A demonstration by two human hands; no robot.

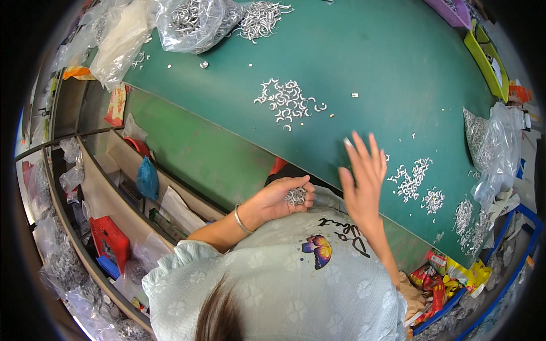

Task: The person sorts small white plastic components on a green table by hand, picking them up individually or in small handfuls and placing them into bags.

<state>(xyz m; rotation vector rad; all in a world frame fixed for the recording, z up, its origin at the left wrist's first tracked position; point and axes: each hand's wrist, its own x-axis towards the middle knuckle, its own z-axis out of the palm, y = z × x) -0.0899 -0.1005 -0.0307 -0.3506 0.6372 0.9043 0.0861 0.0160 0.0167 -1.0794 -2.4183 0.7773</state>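
Note:
My left hand [282,199] is cupped palm up at the table's front edge, its fingers curled round a small heap of silvery metal pieces [296,196]. Over the green tabletop, my right hand [364,179] hovers with fingers spread and nothing visible in it. Beyond both hands lies a loose scatter of curved, crescent-shaped metal pieces [288,101]. Right of my right hand there is another patch of similar curved pieces [410,179], with a smaller cluster [433,200] beside it.
A clear bag of metal pieces [196,23] sits at the far left beside a loose pile [263,20]. Another plastic bag [495,148] stands at the right edge, near a green bin [488,62]. Shelves with a red basket [110,244] are on the left.

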